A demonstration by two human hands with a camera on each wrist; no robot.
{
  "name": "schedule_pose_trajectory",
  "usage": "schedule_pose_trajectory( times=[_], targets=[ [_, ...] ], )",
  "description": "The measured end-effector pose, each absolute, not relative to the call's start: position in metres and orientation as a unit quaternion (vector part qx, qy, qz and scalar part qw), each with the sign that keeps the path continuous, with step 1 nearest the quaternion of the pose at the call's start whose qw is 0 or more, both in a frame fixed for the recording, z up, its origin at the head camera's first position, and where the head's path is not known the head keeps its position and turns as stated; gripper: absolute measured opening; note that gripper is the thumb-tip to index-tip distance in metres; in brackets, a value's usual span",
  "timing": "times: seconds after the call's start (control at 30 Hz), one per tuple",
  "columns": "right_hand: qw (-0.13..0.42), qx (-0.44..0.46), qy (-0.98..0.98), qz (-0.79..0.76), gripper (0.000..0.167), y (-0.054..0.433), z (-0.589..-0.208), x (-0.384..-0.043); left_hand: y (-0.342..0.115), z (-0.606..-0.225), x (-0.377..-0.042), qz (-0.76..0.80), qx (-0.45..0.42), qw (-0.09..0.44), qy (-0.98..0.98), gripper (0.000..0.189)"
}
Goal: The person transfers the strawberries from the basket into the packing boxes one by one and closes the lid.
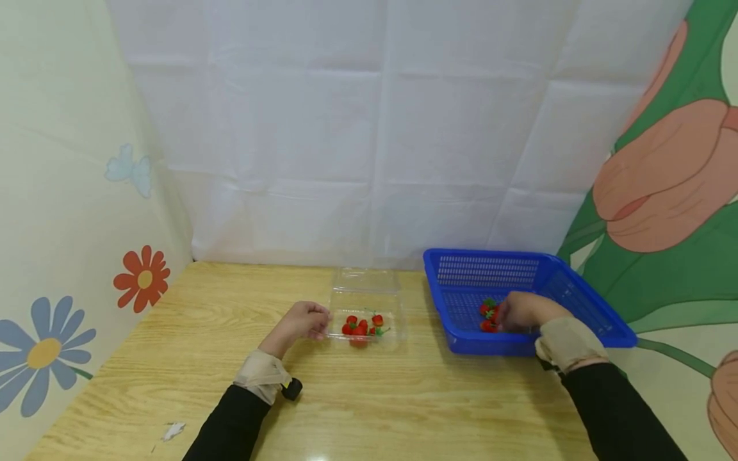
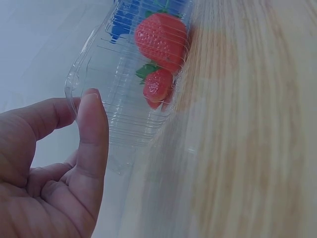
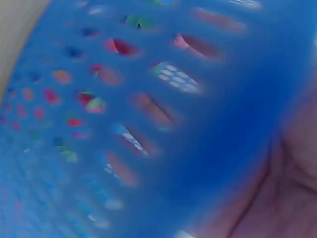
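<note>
My left hand (image 1: 307, 320) pinches the left rim of a clear plastic clamshell box (image 2: 94, 64) between thumb and fingers. Its lid (image 1: 366, 280) is flipped back toward the wall. Inside lie several small red strawberries (image 1: 359, 331) with green leaves; a larger strawberry (image 2: 161, 39) shows through the side wall in the left wrist view. Over on the right, my right hand (image 1: 527, 310) reaches down into a blue plastic basket (image 1: 588, 291), fingers at a few strawberries (image 1: 489, 326). Basket wall fills the right wrist view and hides the fingertips; I cannot tell whether they grip a strawberry.
Both containers stand on a wood-grain table (image 1: 403, 410), the basket to the right of the box. A white sheet (image 1: 346, 141) hangs behind them. Flower-printed cloths line the left and right sides. A small white torn patch (image 1: 173, 431) marks the table at front left.
</note>
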State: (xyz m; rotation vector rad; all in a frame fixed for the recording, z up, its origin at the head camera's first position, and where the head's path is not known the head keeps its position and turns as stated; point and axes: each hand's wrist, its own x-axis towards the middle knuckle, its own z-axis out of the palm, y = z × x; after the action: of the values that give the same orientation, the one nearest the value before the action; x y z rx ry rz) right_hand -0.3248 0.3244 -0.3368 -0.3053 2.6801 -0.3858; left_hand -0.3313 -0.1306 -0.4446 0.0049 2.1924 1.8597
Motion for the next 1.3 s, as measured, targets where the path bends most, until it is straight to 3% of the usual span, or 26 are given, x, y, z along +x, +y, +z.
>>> schedule_pose_trajectory(
  times=[0.17, 0.63, 0.93, 1.3],
  targets=[
    [0.185, -0.118, 0.964, -0.149, 0.026, 0.313, -0.315, -0.322, -0.131, -0.444, -0.333, 0.642, 0.002, 0.135, 0.755, 0.018],
    [0.087, -0.168, 0.971, -0.149, 0.028, 0.235, -0.282, -0.313, -0.132, -0.443, -0.332, 0.635, 0.014, 0.129, 0.761, 0.018],
    [0.054, -0.207, 0.964, -0.160, 0.029, 0.182, -0.296, -0.320, -0.131, -0.443, -0.333, 0.641, 0.014, 0.129, 0.757, 0.016],
    [0.067, -0.263, 0.951, -0.146, 0.024, 0.131, -0.339, -0.334, -0.128, -0.442, -0.330, 0.643, 0.020, 0.126, 0.755, 0.016]
  ],
)
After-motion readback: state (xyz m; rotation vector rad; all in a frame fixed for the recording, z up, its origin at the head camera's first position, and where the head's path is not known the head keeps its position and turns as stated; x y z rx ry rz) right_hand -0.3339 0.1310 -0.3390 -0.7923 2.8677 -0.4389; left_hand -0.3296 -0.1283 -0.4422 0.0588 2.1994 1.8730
